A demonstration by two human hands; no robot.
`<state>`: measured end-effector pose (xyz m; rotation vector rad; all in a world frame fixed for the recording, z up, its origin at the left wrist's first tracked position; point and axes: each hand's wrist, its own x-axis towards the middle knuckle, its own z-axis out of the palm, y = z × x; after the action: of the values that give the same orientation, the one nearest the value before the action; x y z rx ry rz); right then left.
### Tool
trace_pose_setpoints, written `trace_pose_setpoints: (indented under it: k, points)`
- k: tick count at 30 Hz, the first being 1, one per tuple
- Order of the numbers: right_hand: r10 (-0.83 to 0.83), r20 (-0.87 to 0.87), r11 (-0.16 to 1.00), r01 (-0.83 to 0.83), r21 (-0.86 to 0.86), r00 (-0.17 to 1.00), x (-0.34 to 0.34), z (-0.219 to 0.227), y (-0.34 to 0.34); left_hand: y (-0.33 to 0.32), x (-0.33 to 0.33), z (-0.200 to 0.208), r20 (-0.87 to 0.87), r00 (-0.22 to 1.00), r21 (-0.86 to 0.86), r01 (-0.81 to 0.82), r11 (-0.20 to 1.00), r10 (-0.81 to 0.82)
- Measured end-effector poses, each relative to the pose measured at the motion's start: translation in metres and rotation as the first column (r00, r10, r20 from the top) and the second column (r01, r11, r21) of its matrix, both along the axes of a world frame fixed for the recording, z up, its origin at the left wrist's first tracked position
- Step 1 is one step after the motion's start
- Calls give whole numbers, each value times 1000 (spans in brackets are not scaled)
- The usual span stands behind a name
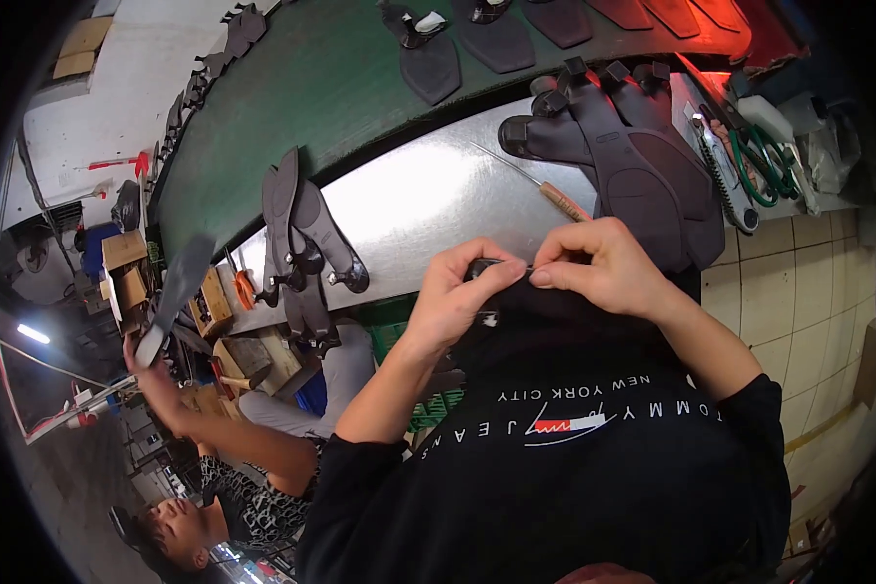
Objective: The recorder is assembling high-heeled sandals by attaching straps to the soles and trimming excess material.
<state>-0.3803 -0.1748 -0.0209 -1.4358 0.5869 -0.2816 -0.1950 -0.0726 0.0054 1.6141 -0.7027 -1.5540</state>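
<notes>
Both of my hands meet just in front of my chest, over the near edge of the metal bench. My left hand [457,297] is closed around a small glossy black piece [481,270] that looks like a sandal strap; the fingers hide most of it. Thumb and forefinger of my right hand [594,268] pinch a thin dark end of it, close to the left thumb tip. Beyond my right hand lies an awl [562,200] with a wooden handle. To its right is a pile of dark shoe soles [642,165] with small block heels.
A green conveyor belt [292,107] carries dark soles [430,68] along its edge. Several sandals [307,229] lie on the metal bench [399,185] to the left. Green-handled scissors [761,161] lie at the right. At left, a co-worker's hand [146,355] holds a blurred sole [180,292].
</notes>
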Motion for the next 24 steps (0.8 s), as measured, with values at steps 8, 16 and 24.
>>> trace_pose_setpoints:
  k: [8,16,24]
  points:
    - [-354,72,902,361,-238,932,17,0,-53,82,101,-9,-553,697,-218,-651,727,458]
    - [-323,-87,520,100,-849,942,42,-46,-11,32,63,-40,-849,229,150,-759,633,476]
    - [-66,52,982,74,-176,996,6,1,24,10,32,-34,-878,-35,388,-634,669,477]
